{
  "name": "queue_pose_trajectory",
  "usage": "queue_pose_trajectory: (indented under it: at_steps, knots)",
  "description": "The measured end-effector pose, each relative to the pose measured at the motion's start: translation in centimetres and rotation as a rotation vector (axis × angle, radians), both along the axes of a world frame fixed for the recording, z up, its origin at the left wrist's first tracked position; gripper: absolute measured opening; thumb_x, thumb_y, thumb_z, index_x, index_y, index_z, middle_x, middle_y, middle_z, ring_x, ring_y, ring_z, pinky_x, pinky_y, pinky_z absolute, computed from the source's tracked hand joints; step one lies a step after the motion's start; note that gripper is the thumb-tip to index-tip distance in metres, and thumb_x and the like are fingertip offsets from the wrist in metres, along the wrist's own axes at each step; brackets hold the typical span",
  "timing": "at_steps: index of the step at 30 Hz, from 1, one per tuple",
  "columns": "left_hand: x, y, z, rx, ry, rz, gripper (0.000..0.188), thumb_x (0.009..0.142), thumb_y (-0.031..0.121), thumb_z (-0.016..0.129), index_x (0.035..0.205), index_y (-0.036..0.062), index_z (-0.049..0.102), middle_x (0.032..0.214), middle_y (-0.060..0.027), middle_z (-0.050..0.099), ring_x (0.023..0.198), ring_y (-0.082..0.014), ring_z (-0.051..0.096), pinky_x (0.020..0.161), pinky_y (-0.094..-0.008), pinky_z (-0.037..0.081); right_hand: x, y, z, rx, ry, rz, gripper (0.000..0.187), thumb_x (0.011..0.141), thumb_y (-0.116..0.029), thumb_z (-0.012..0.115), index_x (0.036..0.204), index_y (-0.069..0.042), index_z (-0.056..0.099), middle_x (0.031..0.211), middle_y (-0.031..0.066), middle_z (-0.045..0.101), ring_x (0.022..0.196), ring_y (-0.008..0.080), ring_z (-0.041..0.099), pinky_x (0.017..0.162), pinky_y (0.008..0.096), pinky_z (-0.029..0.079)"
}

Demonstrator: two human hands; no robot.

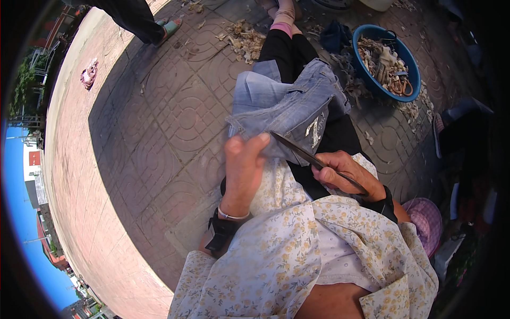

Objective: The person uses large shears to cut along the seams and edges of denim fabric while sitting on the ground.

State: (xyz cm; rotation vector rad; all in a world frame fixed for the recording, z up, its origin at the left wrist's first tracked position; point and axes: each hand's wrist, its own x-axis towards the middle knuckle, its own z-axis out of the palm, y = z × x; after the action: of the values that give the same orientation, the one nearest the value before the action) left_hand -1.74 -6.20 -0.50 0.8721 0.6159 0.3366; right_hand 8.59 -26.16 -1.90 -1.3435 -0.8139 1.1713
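Across my lap and outstretched legs lies a piece of light blue denim (289, 109) with frayed edges and a small whitish patch. My left hand (244, 159), slightly blurred, is closed on the denim's near left edge with the thumb on top. My right hand (348, 173) grips a long dark knife (295, 147) around its middle. Its narrow tip points up and left, touching or just over the denim near my left thumb; which of the two I cannot tell. The knife's rear end reaches back toward my right wrist.
Beyond the denim on the right stands a blue basin (416, 87) full of pale scraps. More scraps (244, 42) litter the paving. A person's leg (133, 21) with a green slipper is at the upper left. A pink checked hat (425, 223) lies by my right elbow.
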Motion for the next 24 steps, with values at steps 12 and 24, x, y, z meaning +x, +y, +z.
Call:
queue_pose_trajectory:
  at_steps: [12, 24]
  knots:
    - [0.0, 0.4, 0.5, -0.037, 0.019, 0.050, 0.010, 0.080, 0.002, 0.062, 0.083, 0.0103, 0.058, 0.076, 0.0023, 0.061, 0.056, -0.0013, 0.048, 0.046, -0.0167, 0.034, 0.5, -0.7, 1.2, -0.008, 0.186, -0.058, 0.055, 0.088, -0.060, 0.051, 0.083, -0.006, 0.052, 0.066, -0.0041, 0.042, 0.058, 0.0046, 0.039, 0.050, 0.0210, 0.029]
    - [0.6, -0.2, 0.6, -0.066, -0.032, 0.061, 0.016, 0.079, -0.002, 0.063, 0.084, 0.0114, 0.057, 0.080, 0.0003, 0.062, 0.059, -0.0027, 0.051, 0.047, -0.0161, 0.034, 0.6, -0.3, 1.8, -0.061, 0.191, 0.045, 0.048, 0.093, -0.052, 0.048, 0.079, -0.006, 0.051, 0.062, -0.0047, 0.039, 0.058, 0.0049, 0.036, 0.051, 0.0226, 0.028]
